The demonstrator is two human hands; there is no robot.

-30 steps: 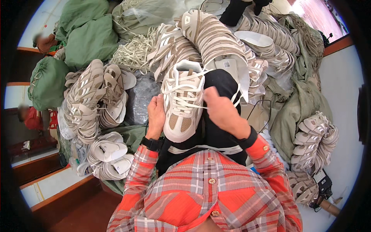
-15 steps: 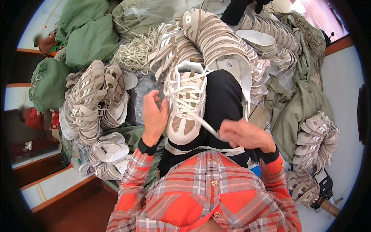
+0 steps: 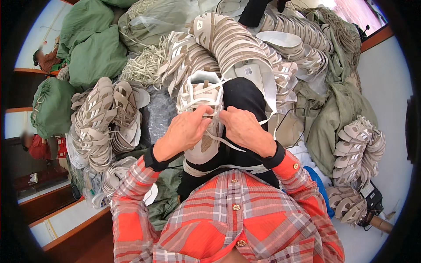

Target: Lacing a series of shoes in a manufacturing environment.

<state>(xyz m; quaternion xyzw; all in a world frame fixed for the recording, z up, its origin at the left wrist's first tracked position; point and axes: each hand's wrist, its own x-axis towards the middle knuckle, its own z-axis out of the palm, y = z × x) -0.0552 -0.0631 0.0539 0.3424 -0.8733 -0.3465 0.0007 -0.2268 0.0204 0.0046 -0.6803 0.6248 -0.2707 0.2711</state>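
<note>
Sneaker point(image 3: 207, 143) sits on your lap point(image 3: 247, 98), toe toward you. Your left hand point(image 3: 182, 130) and right hand point(image 3: 246, 128) meet at its white lace point(image 3: 228, 143); I can't tell if they grip. Best pull it flat and gently.

A lap in black trousers point(image 3: 246, 94) bears a laced beige-and-white sneaker upper point(image 3: 206, 151), the landmark here, with a pale cord band point(image 3: 196, 171) lying across the thighs just below its toe. Right of the sneaker upper, folded olive cloth point(image 3: 335, 127) has a nested stack of shoe uppers point(image 3: 356, 151) against its outer edge; at lower left, dark green cloth point(image 3: 168, 197) has a white shoe part point(image 3: 151, 193) at its margin. Beyond the sneaker upper, larger nested stacks point(image 3: 245, 48) and tangled cream laces point(image 3: 142, 69) hide their support.
</note>
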